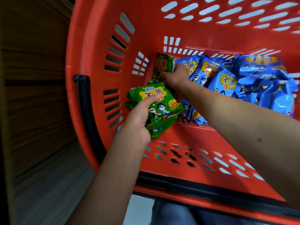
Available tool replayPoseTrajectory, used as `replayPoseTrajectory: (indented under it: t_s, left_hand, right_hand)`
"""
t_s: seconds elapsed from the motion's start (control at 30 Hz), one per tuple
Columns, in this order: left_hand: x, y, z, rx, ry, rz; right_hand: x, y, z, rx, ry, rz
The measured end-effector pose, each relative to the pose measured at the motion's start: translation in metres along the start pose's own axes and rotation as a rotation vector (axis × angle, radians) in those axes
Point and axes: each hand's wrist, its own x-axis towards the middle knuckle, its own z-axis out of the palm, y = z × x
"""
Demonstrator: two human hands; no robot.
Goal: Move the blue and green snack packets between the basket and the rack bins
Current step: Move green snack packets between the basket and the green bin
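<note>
— What is held at this moment?

— A stack of glossy green foil snack packets (pixel 162 108) is gripped by the left hand (pixel 138 120), with the thumb laid over the top packet and the fingers curled underneath. It is held above the near-left floor of the red slotted plastic basket (pixel 178 140). An upright green foil packet (pixel 164 62), leaning in the far-left corner, is pinched by the right hand (pixel 175 77), whose fingers are narrowed on its lower edge.

— How much is judged done?

— Roughly half, it is judged. The green packets appear nearly gathered, and one more green edge is seen just beneath the right hand. A heap of blue foil snack packets (pixel 243 82) is left untouched, filling the right side of the basket.

— Are the rack bins seen?

— No. They are out of view, so what has been placed there cannot be told.
</note>
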Motion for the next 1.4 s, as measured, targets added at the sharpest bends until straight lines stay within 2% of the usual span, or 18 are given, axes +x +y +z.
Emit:
replayPoseTrajectory:
  t_s: [0.2, 0.37, 0.47, 0.57, 0.67, 0.8, 0.9, 0.97, 1.1, 1.17, 1.27, 1.33, 1.4]
  left_hand:
    - [-0.033, -0.005, -0.005, 0.003, 0.063, 0.121]
    - [-0.081, -0.011, -0.010, 0.055, 0.174, 0.251]
    - [-0.100, -0.015, -0.014, 0.076, 0.158, 0.307]
    - [-0.110, -0.018, -0.015, 0.137, 0.107, 0.343]
    - [-0.119, -0.021, -0.013, 0.164, -0.037, 0.368]
    - [-0.124, -0.023, -0.009, 0.125, -0.134, 0.329]
    - [-0.121, -0.020, -0.007, 0.106, -0.196, 0.271]
    - [-0.115, -0.016, -0.010, 0.145, -0.161, 0.251]
    - [-0.088, -0.010, -0.019, 0.404, 0.062, 0.341]
    - [-0.071, -0.007, -0.020, 0.416, 0.078, 0.344]
    - [-0.052, -0.004, -0.016, 0.374, 0.072, 0.328]
    - [-0.040, -0.003, -0.013, 0.387, 0.065, 0.327]
    - [-0.035, -0.003, -0.013, 0.384, 0.048, 0.310]
  right_hand:
    - [-0.053, 0.005, -0.054, 0.201, 0.095, -0.008]
    - [-0.127, -0.001, -0.108, 0.450, 0.026, 0.071]
    - [-0.174, -0.002, -0.133, 0.559, -0.137, 0.061]
    - [-0.208, -0.003, -0.141, 0.541, -0.340, 0.030]
    - [-0.226, -0.007, -0.130, 0.492, -0.395, 0.039]
    - [-0.231, -0.018, -0.115, 0.625, -0.488, 0.056]
    - [-0.225, -0.021, -0.103, 0.614, -0.591, 0.077]
    - [-0.218, -0.018, -0.099, 0.579, -0.644, 0.117]
    - [-0.195, -0.008, -0.096, 0.405, -0.771, 0.212]
    - [-0.174, -0.004, -0.095, 0.299, -0.751, 0.211]
    - [-0.130, -0.009, -0.085, 0.374, -0.486, 0.174]
    - [-0.092, -0.010, -0.070, 0.202, -0.292, 0.000]
    - [-0.056, -0.007, -0.050, -0.098, -0.239, -0.236]
